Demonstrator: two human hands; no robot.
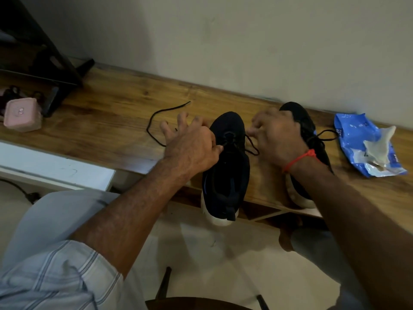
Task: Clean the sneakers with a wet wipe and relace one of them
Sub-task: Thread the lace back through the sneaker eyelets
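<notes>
left hand (pixel 190 146): on the near sneaker's left side, thumb pressed at the eyelet area near the lace; the other fingers (pixel 182 118) are spread and straight, reaching toward the tabletop beyond the toe. Whether thumb and forefinger pinch the lace, cannot tell, the contact is hidden by the hand.
right hand (pixel 277 137): just right of the near sneaker, fingers curled, fingertips bunched where the lace leaves the shoe; looks like a pinch on the lace. Motion-blurred, so grip detail is soft. Red thread band (pixel 299 158) on the wrist.
near sneaker (pixel 225 166): black upper, white sole, toe toward the wall, heel overhanging the front edge of the tabletop. Sits between the two hands.
lace (pixel 251 145): black, threaded through the lowest eyelets only; right side loops out by the right hand, left end trails across the tabletop in a long curve (pixel 156 121) past the left hand.
second sneaker (pixel 312 139): black, white sole, right of the first, mostly covered by the right hand and forearm. Laced, with a loop sticking out to its right.
wet wipe pack (pixel 355 139): blue, crumpled, far right on the tabletop, a white wipe (pixel 377 142) pulled partly out of it. Near the second sneaker, not touching.
tabletop (pixel 116 101): wood-grain, against the wall.
pink box (pixel 22 114): small, far left on the tabletop, beside a dark stand (pixel 55 70).
person: seated, striped shirt sleeve and light trousers at the bottom left.
</notes>
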